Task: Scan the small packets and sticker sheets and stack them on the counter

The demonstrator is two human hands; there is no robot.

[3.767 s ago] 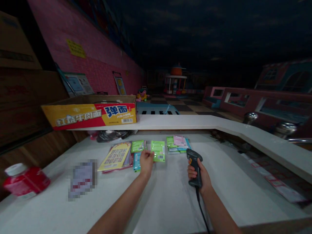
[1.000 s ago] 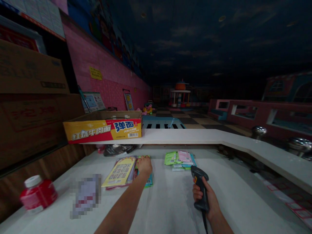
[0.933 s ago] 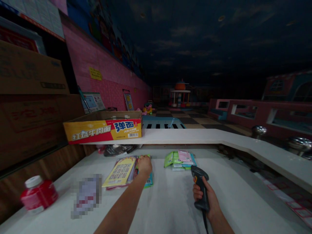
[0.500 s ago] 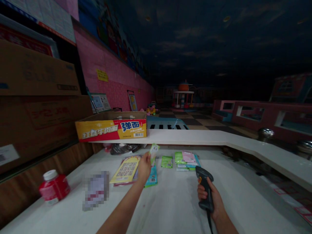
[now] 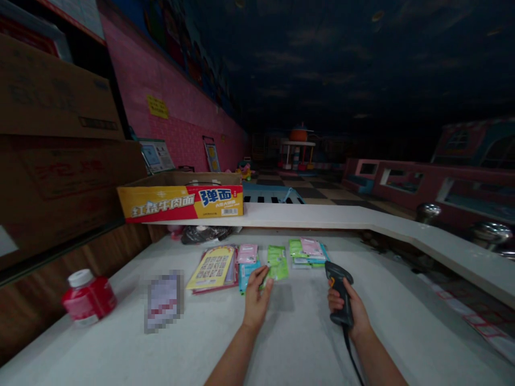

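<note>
My left hand is over the middle of the counter, thumb and fingers closed at the lower left edge of a green packet. A shadow falls on the counter below it. Just left of that hand lie a pink packet and a blue packet, the blue one partly covered by the fingers. My right hand grips a black barcode scanner by its handle, its cable trailing down. Beyond the scanner's head is a pile of green, pink and blue packets.
A yellow printed sheet lies on a stack at left. Farther left are a blurred-out item and a red bottle with a white cap. A raised white ledge runs along the back, bearing an open noodle carton.
My left hand has moved right and nearer me, from above the left packets to the green packet in the middle. A pink packet now shows at left. The scanner stays in my right hand.
</note>
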